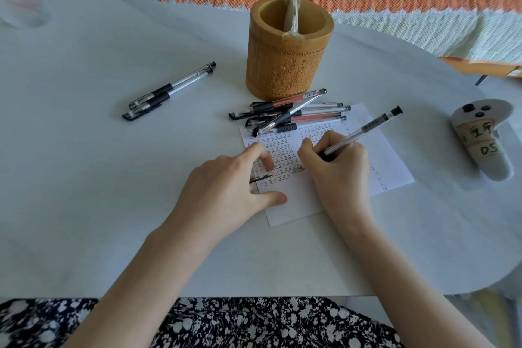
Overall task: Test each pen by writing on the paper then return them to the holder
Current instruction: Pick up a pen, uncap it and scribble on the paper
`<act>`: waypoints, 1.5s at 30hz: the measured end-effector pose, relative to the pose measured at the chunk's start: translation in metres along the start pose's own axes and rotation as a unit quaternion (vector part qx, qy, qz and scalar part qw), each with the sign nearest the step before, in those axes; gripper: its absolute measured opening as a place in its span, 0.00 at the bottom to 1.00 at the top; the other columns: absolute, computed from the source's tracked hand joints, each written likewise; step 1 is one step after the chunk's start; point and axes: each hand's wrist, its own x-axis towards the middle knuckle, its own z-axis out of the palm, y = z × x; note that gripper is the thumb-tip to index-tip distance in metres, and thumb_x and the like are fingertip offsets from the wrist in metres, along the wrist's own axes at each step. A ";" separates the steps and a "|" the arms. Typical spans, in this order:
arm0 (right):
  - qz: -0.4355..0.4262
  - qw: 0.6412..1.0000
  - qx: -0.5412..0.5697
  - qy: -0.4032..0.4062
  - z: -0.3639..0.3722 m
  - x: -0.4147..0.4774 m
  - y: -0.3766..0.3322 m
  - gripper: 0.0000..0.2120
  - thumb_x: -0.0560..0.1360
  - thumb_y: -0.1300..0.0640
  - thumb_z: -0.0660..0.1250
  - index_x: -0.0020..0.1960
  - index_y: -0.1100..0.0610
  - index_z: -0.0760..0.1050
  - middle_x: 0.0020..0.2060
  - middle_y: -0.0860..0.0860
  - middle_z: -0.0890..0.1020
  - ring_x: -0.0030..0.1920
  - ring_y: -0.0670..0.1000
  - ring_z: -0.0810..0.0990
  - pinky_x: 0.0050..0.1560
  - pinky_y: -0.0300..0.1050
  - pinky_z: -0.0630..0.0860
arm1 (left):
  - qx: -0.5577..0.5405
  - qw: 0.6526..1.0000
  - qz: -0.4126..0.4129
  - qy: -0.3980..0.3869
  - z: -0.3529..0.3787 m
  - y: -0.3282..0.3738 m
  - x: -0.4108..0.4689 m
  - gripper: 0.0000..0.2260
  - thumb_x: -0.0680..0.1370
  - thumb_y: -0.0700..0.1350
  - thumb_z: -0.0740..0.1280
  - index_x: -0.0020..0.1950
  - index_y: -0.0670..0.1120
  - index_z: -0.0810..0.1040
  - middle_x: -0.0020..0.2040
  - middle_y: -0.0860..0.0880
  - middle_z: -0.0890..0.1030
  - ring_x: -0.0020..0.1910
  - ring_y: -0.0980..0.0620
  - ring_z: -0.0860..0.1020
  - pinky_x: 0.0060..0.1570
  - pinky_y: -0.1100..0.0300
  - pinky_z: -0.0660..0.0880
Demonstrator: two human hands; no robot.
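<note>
While the right hand (336, 167) pinches a pen (364, 130) low on its barrel, tip on the paper (389, 155), the left hand (226, 186) lies spread, fingers and thumb pressing the sheet flat. The pen looks light, stiff and smooth, so the dark grip near the tip is probably the surest hold. The thin sheet would likely slide without that pressing hand. A pile (288, 116) of pens lies across the paper's far edge, just before the holder (288, 48); two more pens (169, 90) lie well apart to the left. A pale strip crosses the holder's mouth — aim to one side. Bare table (84, 178) lies left, its near edge is below the forearms, and a controller (480, 141) sits right.
</note>
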 end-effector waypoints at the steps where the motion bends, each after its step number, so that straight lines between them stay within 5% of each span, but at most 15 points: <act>1: -0.001 1.000 -0.001 0.000 0.000 0.000 0.000 0.19 0.71 0.62 0.67 0.27 0.61 0.61 0.17 0.46 0.60 0.23 0.46 0.57 0.25 0.34 0.53 | -0.001 1.000 -0.001 -0.001 0.000 0.000 0.000 0.21 0.65 0.65 0.71 0.51 0.59 0.69 0.43 0.55 0.80 0.45 0.54 0.81 0.48 0.55 0.75; 11: -0.017 1.000 -0.004 0.017 0.002 0.001 0.002 0.19 0.71 0.63 0.67 0.29 0.64 0.59 0.23 0.47 0.58 0.27 0.46 0.55 0.28 0.38 0.52 | -0.001 1.000 -0.006 -0.005 -0.001 0.001 0.001 0.20 0.65 0.64 0.71 0.51 0.58 0.69 0.43 0.55 0.80 0.44 0.54 0.81 0.47 0.55 0.75; 45: -0.012 1.000 0.018 -0.006 -0.001 0.000 -0.001 0.18 0.70 0.66 0.65 0.27 0.58 0.60 0.18 0.46 0.59 0.23 0.45 0.56 0.25 0.33 0.53 | 0.005 1.000 -0.010 -0.010 0.000 0.001 0.001 0.21 0.65 0.65 0.71 0.51 0.59 0.69 0.42 0.55 0.81 0.44 0.54 0.81 0.46 0.55 0.75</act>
